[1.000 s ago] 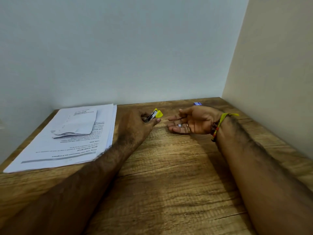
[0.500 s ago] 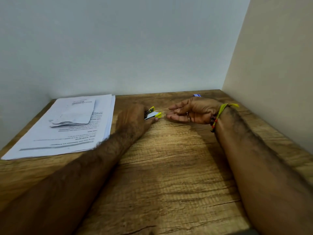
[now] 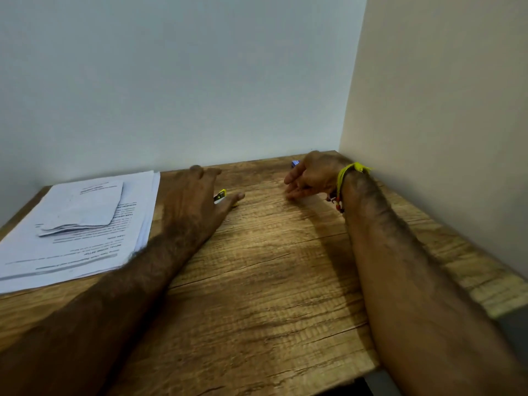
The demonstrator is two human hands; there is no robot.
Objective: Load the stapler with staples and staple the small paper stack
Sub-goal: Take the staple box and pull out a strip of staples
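1. Stapler first: a small yellow and metal stapler (image 3: 220, 195) lies on the wood-grain tabletop (image 3: 257, 281), mostly hidden under the left hand (image 3: 197, 195); only its yellow tip shows between the thumb and the palm.
2. That left hand lies flat over it, fingers spread and pointing to the back wall. It covers the stapler more than clasps it, probably to pin the tool to the table; whether the fingers beneath truly grip it I cannot tell.
3. Right hand (image 3: 307, 178) hovers well apart to the right, palm turned inward, fingers loosely curled and empty. A yellow thread wristband (image 3: 347, 174) circles the wrist. Just behind the hand peeks a small blue object (image 3: 295, 163), possibly the staple box, too small to be sure.
4. A small folded white paper stack (image 3: 85, 207) rests on top of a larger pile of printed white sheets (image 3: 94, 252) at the left, beside the left forearm and untouched.
5. Against a second ago: the stapler was held up, open, at the left fingertips; now it is down under the palm. The right hand has turned from palm-up to edge-on and drawn back toward the blue object, likely to fetch staples.
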